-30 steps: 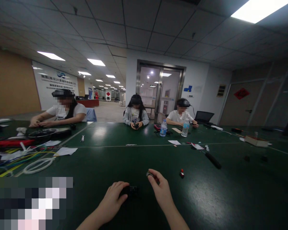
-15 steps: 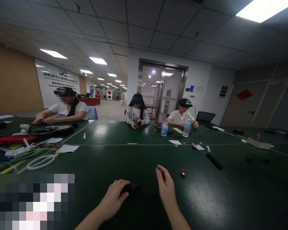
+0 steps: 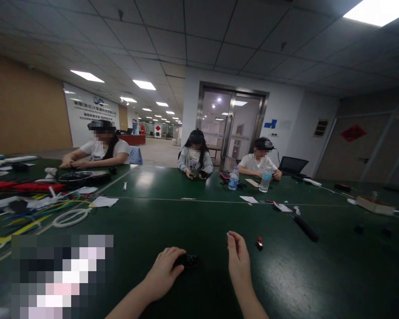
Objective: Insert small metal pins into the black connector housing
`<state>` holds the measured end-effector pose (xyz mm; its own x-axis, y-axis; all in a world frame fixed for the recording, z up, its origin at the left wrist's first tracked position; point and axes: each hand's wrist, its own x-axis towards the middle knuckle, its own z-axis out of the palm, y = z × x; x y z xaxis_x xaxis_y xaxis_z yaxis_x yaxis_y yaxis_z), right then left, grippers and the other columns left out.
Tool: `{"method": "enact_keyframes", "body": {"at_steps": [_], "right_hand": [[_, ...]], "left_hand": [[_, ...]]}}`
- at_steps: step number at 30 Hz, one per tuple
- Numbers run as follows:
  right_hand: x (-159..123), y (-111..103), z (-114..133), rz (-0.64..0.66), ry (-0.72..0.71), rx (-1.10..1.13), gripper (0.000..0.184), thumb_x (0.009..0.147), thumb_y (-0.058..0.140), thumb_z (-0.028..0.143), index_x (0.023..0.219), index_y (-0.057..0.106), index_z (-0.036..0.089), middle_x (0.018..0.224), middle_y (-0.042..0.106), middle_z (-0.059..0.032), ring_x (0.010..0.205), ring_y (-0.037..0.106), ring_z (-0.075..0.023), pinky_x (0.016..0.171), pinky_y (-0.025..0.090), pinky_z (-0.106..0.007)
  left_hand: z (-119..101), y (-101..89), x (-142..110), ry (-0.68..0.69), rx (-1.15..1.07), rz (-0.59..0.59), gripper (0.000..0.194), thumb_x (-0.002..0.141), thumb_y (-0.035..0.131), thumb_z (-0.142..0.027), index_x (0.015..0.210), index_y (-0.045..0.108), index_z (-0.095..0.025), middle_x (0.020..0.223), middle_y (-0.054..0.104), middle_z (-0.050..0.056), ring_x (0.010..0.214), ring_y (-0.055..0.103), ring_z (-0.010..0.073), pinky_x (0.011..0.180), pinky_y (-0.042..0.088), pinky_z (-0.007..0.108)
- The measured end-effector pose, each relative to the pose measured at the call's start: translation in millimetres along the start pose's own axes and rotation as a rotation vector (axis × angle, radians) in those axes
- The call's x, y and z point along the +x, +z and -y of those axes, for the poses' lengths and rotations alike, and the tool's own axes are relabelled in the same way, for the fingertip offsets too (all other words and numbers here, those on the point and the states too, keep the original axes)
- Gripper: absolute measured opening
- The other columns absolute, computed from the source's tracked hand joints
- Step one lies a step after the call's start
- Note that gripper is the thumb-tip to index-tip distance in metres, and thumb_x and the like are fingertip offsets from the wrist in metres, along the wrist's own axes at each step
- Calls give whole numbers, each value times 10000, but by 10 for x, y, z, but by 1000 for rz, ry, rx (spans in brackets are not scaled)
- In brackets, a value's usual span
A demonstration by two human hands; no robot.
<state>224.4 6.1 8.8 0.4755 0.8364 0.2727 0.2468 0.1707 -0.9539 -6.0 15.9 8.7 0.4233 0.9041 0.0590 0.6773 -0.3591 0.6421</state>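
My left hand point(image 3: 162, 271) is closed around one end of a small black device with light marks on its face point(image 3: 191, 260), low over the dark green table point(image 3: 213, 221). Its exact kind is too dark to make out. To the right, my right hand point(image 3: 238, 254) is raised with thumb and fingers pinched together. A tiny pale, shiny piece point(image 3: 228, 234) shows at its fingertips, too small to name. Just beyond that hand a small red and silver item point(image 3: 260, 243) lies on the tabletop.
A black-handled tool point(image 3: 306, 228) lies at right. Two water bottles point(image 3: 233, 178) stand farther back near paper scraps. Left are a coiled white cable point(image 3: 71, 218), coloured wires, and a wrench point(image 3: 125, 186). Three people sit across the table. An open box point(image 3: 375, 205) is far right.
The whole view has shifted, so most things appear farther right. My right hand has turned slightly, showing less of the small piece. Both hands keep their grips.
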Motion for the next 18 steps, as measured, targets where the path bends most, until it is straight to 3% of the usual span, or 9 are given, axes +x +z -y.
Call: {"method": "enact_keyframes", "body": {"at_steps": [4,11,18], "right_hand": [[11,-6,6,-10,-9,-2,459,761,400,576,973,565,204,939,615,-55,896,550,-219,747,424,-315],[7,-17,-6,-32,-1,-26,464,759,399,585,962,579,209,862,619,-49,789,561,-208,684,435,-314],[20,-5,-31,-38,-3,50,457,735,452,572,965,582,199,879,630,-44,816,566,-207,722,449,-315]], "left_hand": [[41,23,12,4,-24,-9,373,798,457,-302,1168,493,-267,1202,513,11,1113,437,207,941,335,348],[-42,-23,-3,-11,1,8,373,792,464,-279,1162,500,-248,1200,513,25,1119,432,206,964,317,359],[7,-22,-1,-34,-47,29,382,798,460,-309,1178,482,-276,1219,499,5,1133,422,219,950,333,368]]}}
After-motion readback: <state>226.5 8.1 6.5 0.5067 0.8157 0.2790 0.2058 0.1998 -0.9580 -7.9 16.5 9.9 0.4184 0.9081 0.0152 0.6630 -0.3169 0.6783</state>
